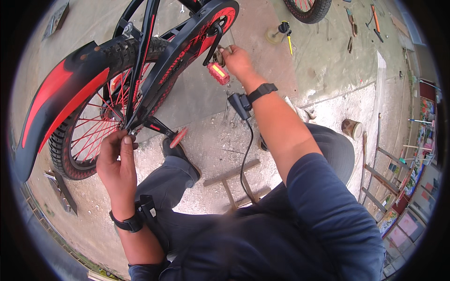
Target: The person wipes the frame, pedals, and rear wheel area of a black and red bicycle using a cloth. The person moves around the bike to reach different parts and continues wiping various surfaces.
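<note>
A black and red bicycle stands at the upper left. Beside the hub of its rear wheel (pixel 101 119), my left hand (pixel 116 157) has thumb and fingers pinched together. What they hold there is small and mostly hidden. Close by, a black bracket (pixel 158 125) ends in a red disc (pixel 178 137). My right hand (pixel 238 62) is closed next to the black crank arm (pixel 214 44), just above a red pedal (pixel 218 73) with a yellow strip. A dull brownish piece (pixel 218 57) shows at its fingertips, too unclear to name.
Wrenches (pixel 229 114) lie on the pale rough floor beneath my right forearm. A low wooden frame (pixel 232 182) is between my legs. To the right are a round tin (pixel 351 129) and a long pale strip (pixel 379 79). A yellow screwdriver (pixel 290 45), pliers (pixel 351 22) and a hammer (pixel 376 21) lie farther off.
</note>
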### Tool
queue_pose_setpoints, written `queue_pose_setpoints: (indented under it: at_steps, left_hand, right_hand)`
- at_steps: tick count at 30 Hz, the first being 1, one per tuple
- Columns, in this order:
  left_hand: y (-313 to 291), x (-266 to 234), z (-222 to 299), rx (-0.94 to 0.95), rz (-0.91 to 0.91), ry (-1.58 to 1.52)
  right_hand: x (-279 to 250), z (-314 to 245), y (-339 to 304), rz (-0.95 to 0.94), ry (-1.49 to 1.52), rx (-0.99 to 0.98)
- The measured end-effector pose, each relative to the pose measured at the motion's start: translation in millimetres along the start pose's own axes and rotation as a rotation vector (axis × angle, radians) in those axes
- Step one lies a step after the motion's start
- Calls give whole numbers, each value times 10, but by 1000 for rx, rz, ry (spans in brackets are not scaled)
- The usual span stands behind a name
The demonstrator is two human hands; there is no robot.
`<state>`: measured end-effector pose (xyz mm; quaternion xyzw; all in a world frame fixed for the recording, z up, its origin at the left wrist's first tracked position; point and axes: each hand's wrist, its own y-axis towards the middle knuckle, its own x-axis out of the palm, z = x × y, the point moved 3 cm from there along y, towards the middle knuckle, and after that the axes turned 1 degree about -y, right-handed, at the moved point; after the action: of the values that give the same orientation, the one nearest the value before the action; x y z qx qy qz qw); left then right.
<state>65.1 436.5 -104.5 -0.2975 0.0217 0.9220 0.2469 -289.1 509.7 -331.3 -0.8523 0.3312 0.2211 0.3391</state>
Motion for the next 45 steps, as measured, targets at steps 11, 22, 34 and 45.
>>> queue_pose_setpoints:
  at_steps: [11,22,34,45]
  left_hand:
    - [-24,93,244,94,-18,-118]
    - [163,526,619,246,-53,107]
    - [955,1250,747,495,43,529]
    - [1211,1499,742,388,45,760]
  right_hand:
    - [-1553,-379,50,116,66,-268]
    - [-2858,-1030,-1877,-31,119,-511]
    - [-1743,-922,-2452,-309,-148,-764]
    - [-1623,-728,-2482,-342,-293,-898]
